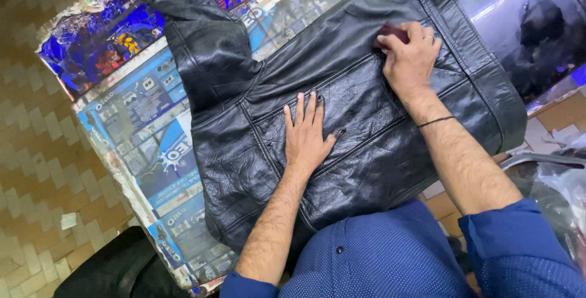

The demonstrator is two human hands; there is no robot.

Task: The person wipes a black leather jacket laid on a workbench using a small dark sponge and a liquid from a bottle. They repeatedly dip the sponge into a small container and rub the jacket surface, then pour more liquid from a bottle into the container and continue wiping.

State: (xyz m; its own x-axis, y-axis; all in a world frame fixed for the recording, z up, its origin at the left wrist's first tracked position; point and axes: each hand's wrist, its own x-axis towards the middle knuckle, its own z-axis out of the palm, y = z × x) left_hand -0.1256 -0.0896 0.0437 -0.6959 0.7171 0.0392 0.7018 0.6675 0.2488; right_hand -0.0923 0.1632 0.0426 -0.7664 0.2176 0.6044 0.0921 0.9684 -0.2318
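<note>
I have a black leather jacket [366, 103] spread flat across the desk [140, 121], its body covering the middle and right side and one sleeve [201, 35] running up toward the far left corner. The desk top is covered with blue printed wrappers under a clear sheet.

My left hand [305, 133] lies palm down on the jacket's middle panel, fingers spread wide and holding nothing, pinning the leather so it cannot slide. My right hand [410, 57] is curled tight around a small dark reddish pad or cloth [394, 31], pressing it against the leather near the seam by the jacket's far edge. A thin black band sits on that wrist.

I judge this to be the rubbing or polishing step, with the upper right panel under the pad. The next stroke calls for steady pressure along the seam, while my flat hand keeps the panel taut so the creases do not bunch under the pad.

A clear plastic bag [561, 194] lies beyond the desk's right edge, well apart from my hands.
</note>
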